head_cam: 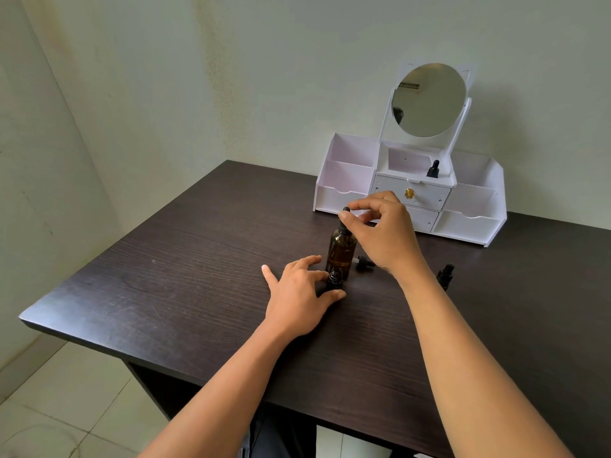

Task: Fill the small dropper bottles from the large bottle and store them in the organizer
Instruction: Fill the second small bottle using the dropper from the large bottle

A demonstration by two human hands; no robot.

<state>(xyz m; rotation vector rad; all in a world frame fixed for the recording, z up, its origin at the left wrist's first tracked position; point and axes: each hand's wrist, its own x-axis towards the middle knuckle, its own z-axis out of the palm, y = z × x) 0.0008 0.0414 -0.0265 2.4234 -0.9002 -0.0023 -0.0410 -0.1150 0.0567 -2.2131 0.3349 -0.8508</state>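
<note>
On the dark wood-grain desk [165,276], the left hand [297,292] curls thumb and forefinger round a small dark uncapped dropper bottle [334,280]; just behind, the right hand [380,233] pinches the black dropper top [343,228] of the large amber glass bottle [340,252]; farther back, the white mirrored organizer [469,223] holds one capped small bottle [433,169].

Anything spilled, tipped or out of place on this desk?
No spill shows. The one odd item is a loose dropper cap lying on its side on the table beside the large bottle; it likely belongs to the uncapped small bottle that the left hand holds. The right hand pinches the large bottle's dropper.
</note>
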